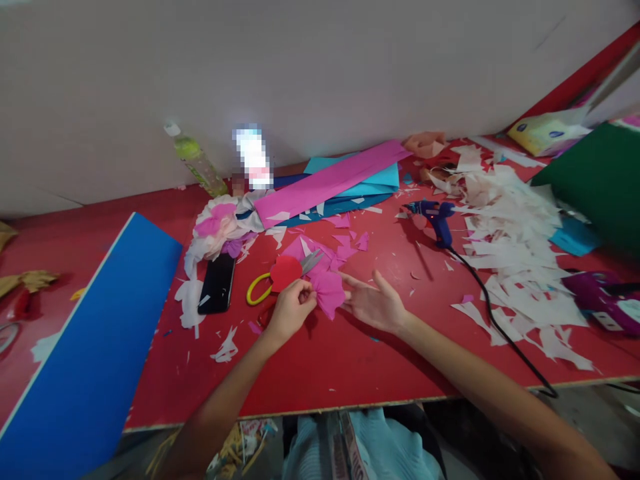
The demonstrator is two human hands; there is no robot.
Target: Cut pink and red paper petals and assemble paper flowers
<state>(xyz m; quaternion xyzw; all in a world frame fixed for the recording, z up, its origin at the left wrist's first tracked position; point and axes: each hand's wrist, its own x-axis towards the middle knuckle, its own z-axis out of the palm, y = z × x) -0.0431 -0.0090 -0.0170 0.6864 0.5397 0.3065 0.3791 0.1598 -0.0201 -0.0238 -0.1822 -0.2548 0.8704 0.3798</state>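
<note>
My left hand (291, 312) pinches the gathered end of a pink crepe-paper flower (329, 292), whose ruffled edge fans out to the right. Beside it, my right hand (376, 304) is spread with the palm turned up, its fingertips at the flower's right edge. Just behind my left hand lie scissors with yellow handles (258, 291), their blades pointing away to the right. A round red piece (286, 272) covers the middle of the scissors. Pink paper scraps (345, 248) are scattered behind the flower.
A blue glue gun (436, 219) with a black cord lies at right, near heaped white paper strips (520, 247). Folded crepe paper (335, 183), a bottle (197, 163) and a lit phone (253, 157) are at the back. A black phone (217, 283) and blue board (95, 347) are left.
</note>
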